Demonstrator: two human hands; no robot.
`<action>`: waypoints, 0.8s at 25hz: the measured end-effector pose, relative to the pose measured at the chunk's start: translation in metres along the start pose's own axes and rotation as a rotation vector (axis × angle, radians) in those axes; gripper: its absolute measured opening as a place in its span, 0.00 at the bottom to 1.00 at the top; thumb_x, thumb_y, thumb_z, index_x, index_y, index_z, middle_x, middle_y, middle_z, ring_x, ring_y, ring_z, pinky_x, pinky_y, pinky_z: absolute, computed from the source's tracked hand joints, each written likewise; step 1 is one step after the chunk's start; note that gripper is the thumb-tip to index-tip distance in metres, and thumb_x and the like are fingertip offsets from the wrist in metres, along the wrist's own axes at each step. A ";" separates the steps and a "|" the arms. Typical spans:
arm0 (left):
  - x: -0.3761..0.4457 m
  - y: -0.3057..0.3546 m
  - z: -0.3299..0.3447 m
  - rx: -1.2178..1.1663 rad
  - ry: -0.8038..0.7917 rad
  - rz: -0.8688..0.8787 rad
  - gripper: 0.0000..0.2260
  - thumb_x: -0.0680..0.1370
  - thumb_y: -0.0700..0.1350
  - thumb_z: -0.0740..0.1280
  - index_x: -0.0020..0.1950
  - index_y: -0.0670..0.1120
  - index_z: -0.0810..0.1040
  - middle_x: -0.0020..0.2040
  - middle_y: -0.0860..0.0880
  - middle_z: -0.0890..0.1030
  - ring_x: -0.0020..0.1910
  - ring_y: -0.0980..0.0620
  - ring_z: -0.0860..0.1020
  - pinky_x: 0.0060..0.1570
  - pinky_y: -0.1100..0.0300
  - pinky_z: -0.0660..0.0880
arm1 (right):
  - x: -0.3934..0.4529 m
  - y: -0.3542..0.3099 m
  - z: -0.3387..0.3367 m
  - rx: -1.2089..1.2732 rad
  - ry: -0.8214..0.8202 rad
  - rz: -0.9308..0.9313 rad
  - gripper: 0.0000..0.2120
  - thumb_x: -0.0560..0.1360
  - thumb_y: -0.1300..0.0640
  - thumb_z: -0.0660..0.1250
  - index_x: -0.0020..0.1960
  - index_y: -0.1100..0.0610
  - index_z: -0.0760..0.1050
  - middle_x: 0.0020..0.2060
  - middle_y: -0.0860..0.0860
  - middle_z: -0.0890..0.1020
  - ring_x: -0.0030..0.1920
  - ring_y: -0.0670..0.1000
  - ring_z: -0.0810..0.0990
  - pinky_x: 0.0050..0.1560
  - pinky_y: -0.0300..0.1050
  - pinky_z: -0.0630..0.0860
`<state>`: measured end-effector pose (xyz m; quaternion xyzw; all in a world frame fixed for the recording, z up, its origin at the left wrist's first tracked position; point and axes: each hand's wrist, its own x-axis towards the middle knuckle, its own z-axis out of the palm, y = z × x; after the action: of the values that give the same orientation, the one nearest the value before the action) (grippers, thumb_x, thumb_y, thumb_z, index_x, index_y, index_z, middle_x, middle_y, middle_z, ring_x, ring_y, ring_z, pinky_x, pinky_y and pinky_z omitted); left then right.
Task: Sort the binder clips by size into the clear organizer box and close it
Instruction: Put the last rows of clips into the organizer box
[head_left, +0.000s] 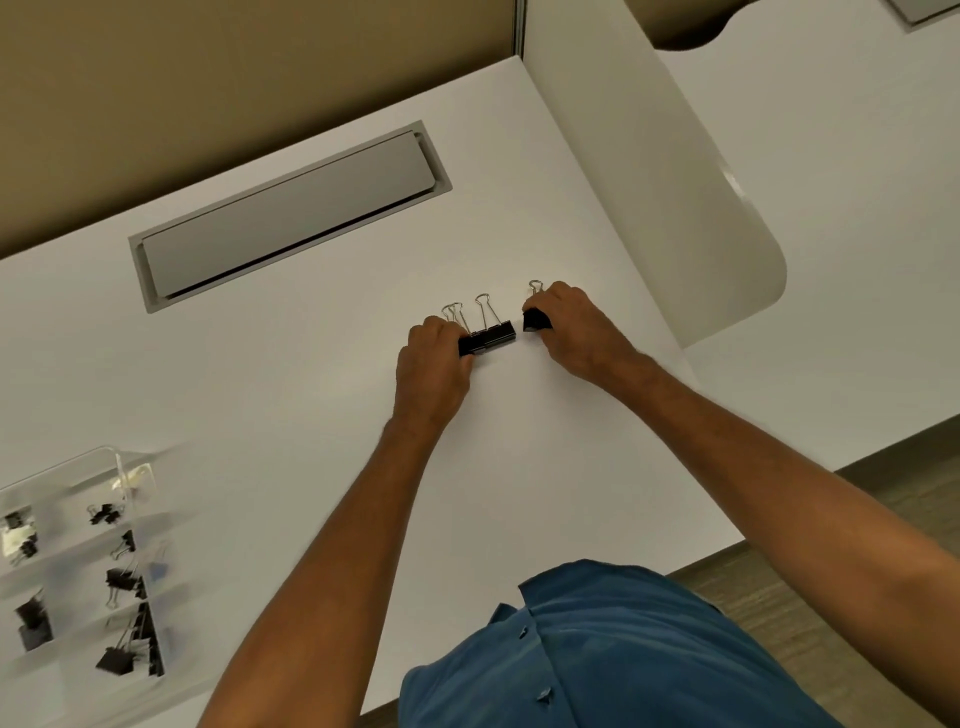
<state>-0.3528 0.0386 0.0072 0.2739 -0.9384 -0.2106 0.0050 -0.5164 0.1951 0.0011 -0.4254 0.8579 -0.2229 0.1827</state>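
Note:
On the white desk (332, 395), my left hand (434, 364) grips a large black binder clip (471, 345) with silver handles. A second large black clip (500, 333) lies right beside it, touching it. To the right, my right hand (574, 332) holds another large black clip (535, 319), its silver handle sticking up past my fingers. The clear organizer box (83, 561) sits open at the lower left, blurred, with black binder clips of different sizes in its compartments.
A grey cable-tray flap (291, 213) is set into the desk behind the clips. A white curved divider panel (691, 182) rises at the right. The desk's front edge runs diagonally at lower right, with wood floor (810, 597) beyond. My blue shirt (613, 654) fills the bottom.

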 end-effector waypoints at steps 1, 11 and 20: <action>0.001 -0.001 0.003 0.024 -0.015 -0.015 0.08 0.78 0.45 0.68 0.55 0.45 0.77 0.53 0.46 0.75 0.52 0.44 0.73 0.45 0.48 0.75 | 0.000 -0.002 -0.002 0.026 0.017 -0.013 0.12 0.77 0.66 0.64 0.58 0.56 0.77 0.52 0.53 0.76 0.51 0.56 0.73 0.51 0.54 0.76; 0.005 -0.013 0.010 -0.048 -0.046 -0.049 0.07 0.80 0.42 0.66 0.56 0.43 0.78 0.52 0.45 0.75 0.50 0.46 0.73 0.43 0.53 0.73 | 0.019 -0.037 0.022 -0.138 -0.102 -0.104 0.16 0.74 0.67 0.62 0.61 0.60 0.75 0.57 0.57 0.74 0.54 0.57 0.72 0.41 0.52 0.76; 0.011 -0.013 0.013 -0.019 -0.063 -0.113 0.05 0.76 0.38 0.68 0.51 0.41 0.78 0.52 0.43 0.74 0.52 0.45 0.72 0.42 0.52 0.74 | 0.022 -0.034 0.035 -0.203 -0.080 -0.058 0.09 0.73 0.70 0.64 0.52 0.61 0.74 0.54 0.57 0.73 0.47 0.57 0.73 0.32 0.48 0.69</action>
<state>-0.3569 0.0280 -0.0106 0.3197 -0.9191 -0.2280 -0.0336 -0.4891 0.1509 -0.0123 -0.4750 0.8554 -0.1228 0.1660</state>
